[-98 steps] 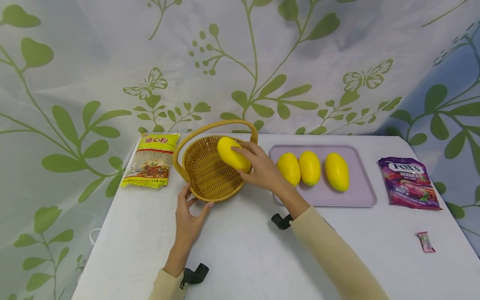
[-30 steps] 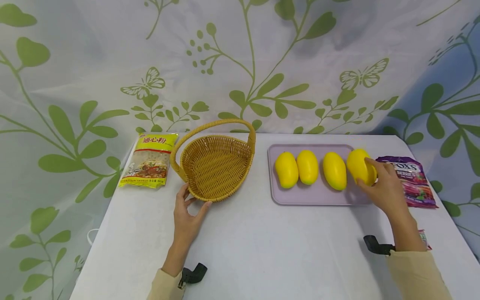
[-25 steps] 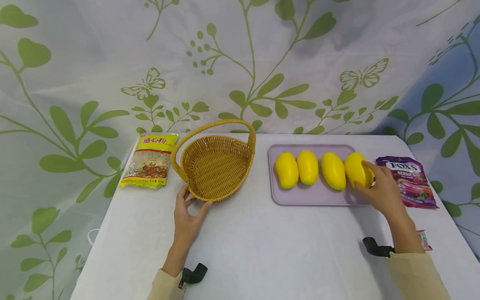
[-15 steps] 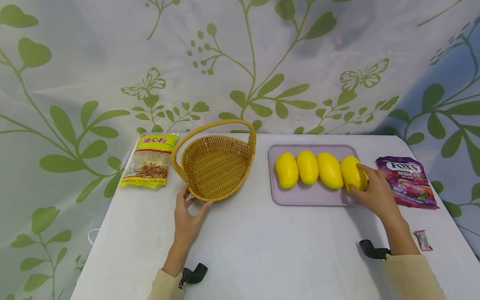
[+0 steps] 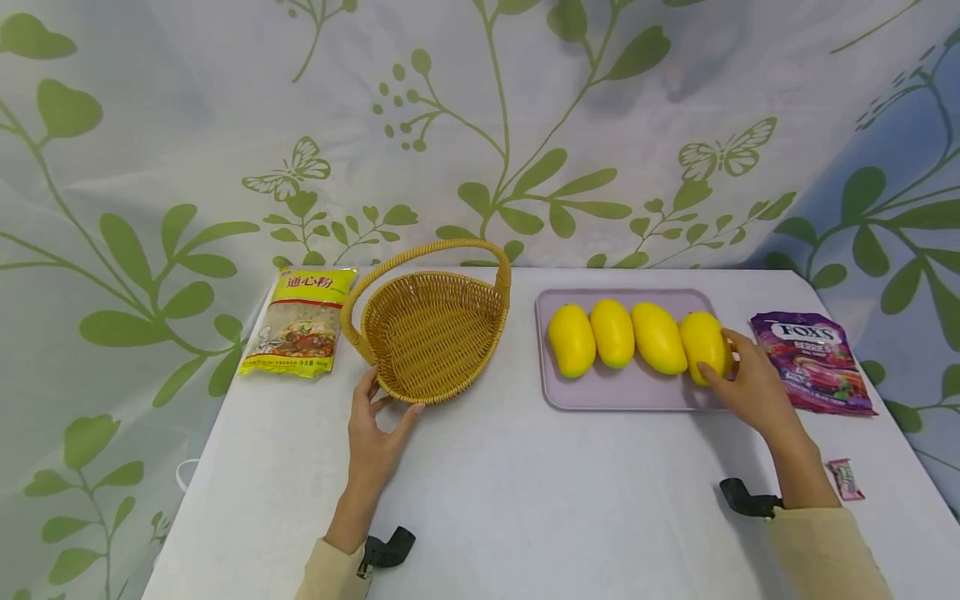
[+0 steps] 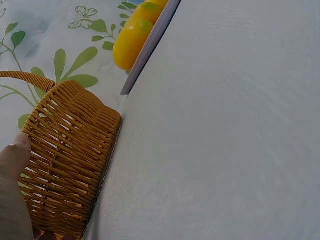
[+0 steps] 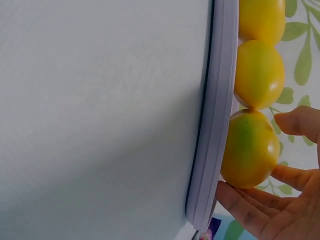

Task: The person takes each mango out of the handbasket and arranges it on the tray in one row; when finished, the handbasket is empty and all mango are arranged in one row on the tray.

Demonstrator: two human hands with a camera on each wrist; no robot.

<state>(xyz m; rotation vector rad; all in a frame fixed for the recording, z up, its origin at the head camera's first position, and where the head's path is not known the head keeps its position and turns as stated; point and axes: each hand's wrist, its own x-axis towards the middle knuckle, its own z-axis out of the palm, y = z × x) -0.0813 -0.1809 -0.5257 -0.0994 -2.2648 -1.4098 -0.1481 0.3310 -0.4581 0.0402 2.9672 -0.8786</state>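
In the head view my left hand holds the near-left side of a wicker basket, thumb and fingers spread around its wall. The left wrist view shows that thumb at the basket's rim. On the lilac tray, several yellow mangoes lie side by side. My right hand is at the rightmost mango. In the right wrist view its thumb stands off this mango, while the other fingers rest beside and under it, relaxed.
A yellow bag of pasta lies left of the basket. At the right lie a purple Fox's candy bag and a small wrapped candy. The white table meets a patterned cloth backdrop.
My right hand has brought the mango from over the basket to the tray's right end, then slid it left, pushing its neighbour along. Its thumb has loosened. My left hand stays put.
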